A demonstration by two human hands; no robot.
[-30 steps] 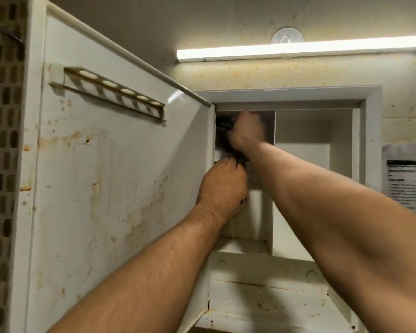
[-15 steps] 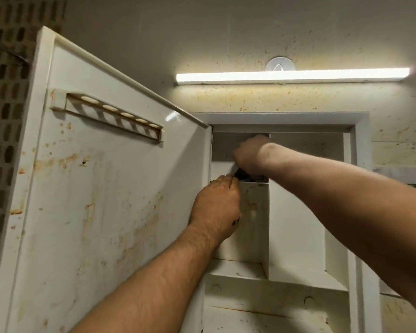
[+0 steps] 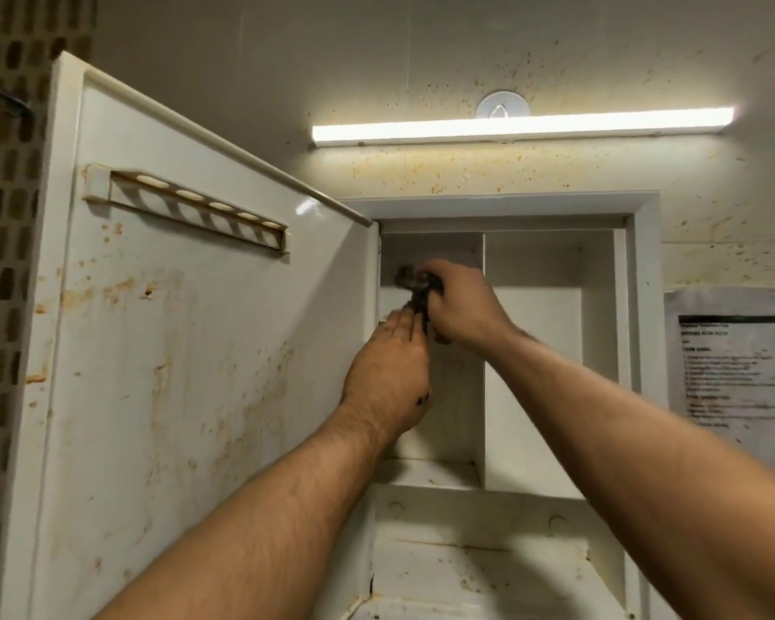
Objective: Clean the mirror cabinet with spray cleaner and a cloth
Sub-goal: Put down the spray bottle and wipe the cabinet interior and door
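The mirror cabinet [image 3: 502,208] hangs open on the wall, its stained door [image 3: 175,351] swung out left. In the upper-left compartment, the left hand [image 3: 390,378] reaches up with fingers extended, touching a dark cloth [image 3: 421,288] that the right hand [image 3: 461,306] clutches against the inner wall. The neighbouring compartment stands bare. A blurred paper notice [image 3: 734,364] is cut off at right.

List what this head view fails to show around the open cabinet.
- The dark cloth: mostly covered by the right hand, so its shape is unclear.
- The left hand: seen from behind, so its grip cannot be read.
- The paper notice: print too blurred to read, right edge cut off.
- The cabinet door: mirror face turned away.
- No spray cleaner in frame.
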